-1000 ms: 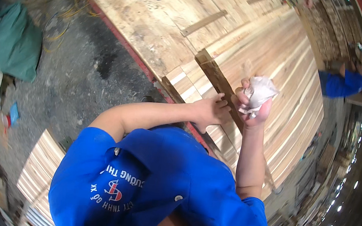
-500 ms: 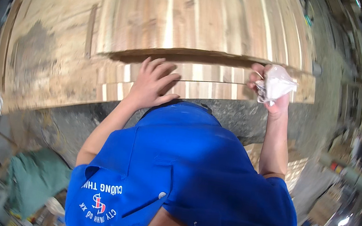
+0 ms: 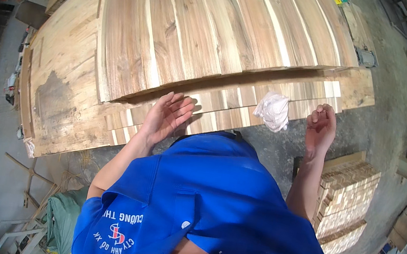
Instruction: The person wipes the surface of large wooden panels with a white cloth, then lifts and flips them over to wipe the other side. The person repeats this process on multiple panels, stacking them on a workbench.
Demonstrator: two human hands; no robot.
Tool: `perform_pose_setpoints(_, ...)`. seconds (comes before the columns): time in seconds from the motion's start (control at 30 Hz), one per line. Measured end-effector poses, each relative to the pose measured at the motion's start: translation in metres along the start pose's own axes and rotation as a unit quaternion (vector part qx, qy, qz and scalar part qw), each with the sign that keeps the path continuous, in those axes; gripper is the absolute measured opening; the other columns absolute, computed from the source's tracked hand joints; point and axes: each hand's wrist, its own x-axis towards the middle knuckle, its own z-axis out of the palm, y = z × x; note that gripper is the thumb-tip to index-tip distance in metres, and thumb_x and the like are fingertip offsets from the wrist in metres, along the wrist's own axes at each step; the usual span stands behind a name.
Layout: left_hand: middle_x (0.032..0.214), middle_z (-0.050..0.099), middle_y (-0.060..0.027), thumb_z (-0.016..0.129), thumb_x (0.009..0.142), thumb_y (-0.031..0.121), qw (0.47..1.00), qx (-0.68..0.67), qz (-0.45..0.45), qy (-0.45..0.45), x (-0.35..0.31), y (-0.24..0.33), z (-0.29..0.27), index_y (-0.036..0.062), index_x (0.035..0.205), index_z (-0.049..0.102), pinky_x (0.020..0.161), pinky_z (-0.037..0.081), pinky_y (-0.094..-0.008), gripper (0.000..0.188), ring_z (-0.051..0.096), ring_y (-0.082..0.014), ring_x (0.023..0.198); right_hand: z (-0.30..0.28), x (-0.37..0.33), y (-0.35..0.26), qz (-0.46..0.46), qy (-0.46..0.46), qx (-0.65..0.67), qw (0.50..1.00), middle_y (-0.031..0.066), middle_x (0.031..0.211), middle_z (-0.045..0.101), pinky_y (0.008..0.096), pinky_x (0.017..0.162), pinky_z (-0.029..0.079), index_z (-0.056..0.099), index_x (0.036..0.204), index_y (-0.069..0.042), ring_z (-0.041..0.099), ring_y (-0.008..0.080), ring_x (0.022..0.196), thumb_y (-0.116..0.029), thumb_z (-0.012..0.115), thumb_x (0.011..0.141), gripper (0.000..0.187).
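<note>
Left hand [image 3: 167,116]: my open palm rests on the plank stack [image 3: 227,107].
Right hand [image 3: 320,127]: loosely curled, empty.
Rag [image 3: 273,111]: probably soft, light; I pinch anywhere.

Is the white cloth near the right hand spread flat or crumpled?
Crumpled. The white cloth is bunched into a wrinkled lump by the wooden boards, apart from the right hand.

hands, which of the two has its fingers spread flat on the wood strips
The left hand: its open fingers lie on the short pale wood strips. The right hand is curled and raised, clear of the crumpled white cloth.
</note>
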Motion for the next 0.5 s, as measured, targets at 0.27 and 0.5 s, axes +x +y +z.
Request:
perform_pose_setpoints(0.27, 0.120, 0.048, -0.0293, 0.053, 0.097, 0.027, 0.989, -0.140, 0.009, 0.048, 0.050, 0.006, 0.048, -0.0033, 0.093, 0.042, 0.095, 0.054, -0.0460, 0.033, 0.054, -0.0392, 0.115, 0.074, -0.015, 0.032, 0.201, -0.179, 0.074, 0.960, 0.0084, 0.100, 0.063, 0.0281, 0.069, 0.044, 0.055, 0.114, -0.006, 0.060, 0.0190, 0.086, -0.030, 0.052, 0.092, 0.033)
perform_pose_setpoints(0.5, 0.105, 0.048, -0.0244, 0.052, 0.087, 0.005, 0.955, -0.278, -0.020, 0.098, 0.066, 0.010, 0.066, -0.0110, 0.086, 0.044, 0.096, 0.054, -0.0470, 0.018, 0.053, -0.0458, 0.112, 0.115, -0.009, 0.054, 0.325, -0.124, 0.151, 0.925, 0.0156, 0.124, 0.053, 0.0360, 0.087, 0.046, 0.045, 0.127, 0.002, 0.053, 0.0292, 0.115, -0.029, 0.041, 0.099, 0.042)
